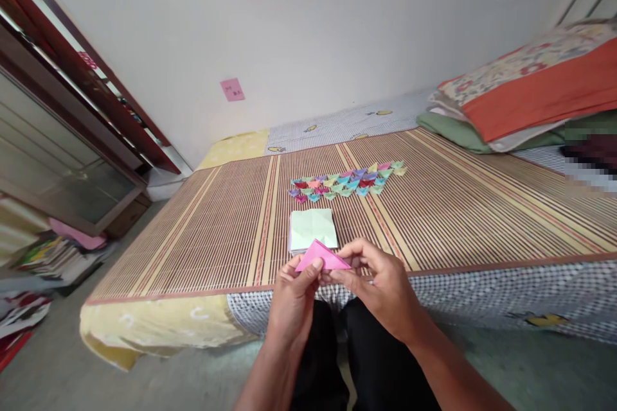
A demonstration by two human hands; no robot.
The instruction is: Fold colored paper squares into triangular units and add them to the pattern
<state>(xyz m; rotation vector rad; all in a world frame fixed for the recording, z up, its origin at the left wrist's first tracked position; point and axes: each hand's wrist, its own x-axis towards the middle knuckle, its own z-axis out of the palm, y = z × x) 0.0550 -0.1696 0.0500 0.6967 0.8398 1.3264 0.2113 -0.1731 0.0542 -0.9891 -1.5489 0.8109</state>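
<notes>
A pink paper folded into a triangle (320,255) is held up at the near edge of the bed, its point facing away from me. My left hand (299,279) pinches it at the left, thumb pressed on its front. At the right corner, my right hand (371,270) grips the same paper between thumb and fingers. Just beyond lies a stack of square paper sheets (313,225), a creased pale green one on top. Farther back, several small folded paper pieces (344,183) in many colours sit in rows on the mat.
A striped bamboo mat (212,225) covers the bed, over a checked sheet (482,289). Folded bedding (530,90) is piled at the far right. A pink note (232,90) is stuck to the white wall. Books (51,257) are stacked at the left.
</notes>
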